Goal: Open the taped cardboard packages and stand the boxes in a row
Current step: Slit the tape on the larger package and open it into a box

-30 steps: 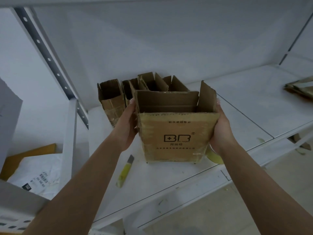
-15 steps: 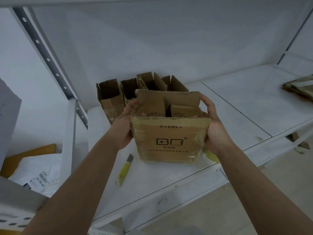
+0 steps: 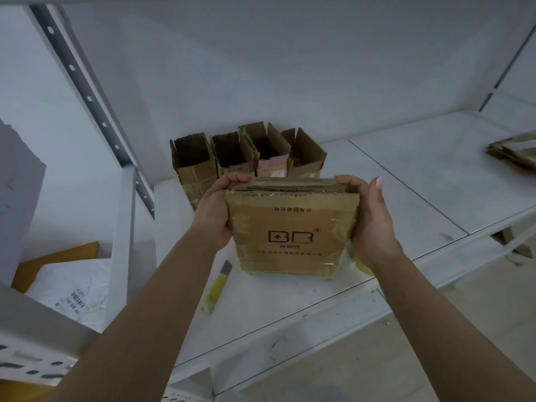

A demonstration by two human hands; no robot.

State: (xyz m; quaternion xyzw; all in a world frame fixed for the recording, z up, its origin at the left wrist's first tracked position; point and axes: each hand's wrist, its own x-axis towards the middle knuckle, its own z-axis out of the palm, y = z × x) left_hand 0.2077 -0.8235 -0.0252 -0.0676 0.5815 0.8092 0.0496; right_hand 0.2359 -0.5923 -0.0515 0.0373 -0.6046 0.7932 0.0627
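Note:
A brown cardboard box [image 3: 290,236] printed with a "BR" logo stands on the white shelf [image 3: 406,198], its top flaps folded down flat. My left hand [image 3: 216,211] grips its left side with fingers curled over the top edge. On the other side, my right hand [image 3: 369,219] grips the box the same way. Behind the box, several opened cardboard boxes [image 3: 246,158] stand upright in a row against the back wall, flaps up.
A yellow utility knife [image 3: 216,288] lies on the shelf below my left forearm. A roll of tape [image 3: 361,264] peeks out behind my right wrist. Flattened cardboard [image 3: 513,152] lies at the far right. A white mailer bag [image 3: 69,288] sits lower left.
The box's upright flaps have been folded inward and pressed down flat. My fingers moved from the sides to over the top edge.

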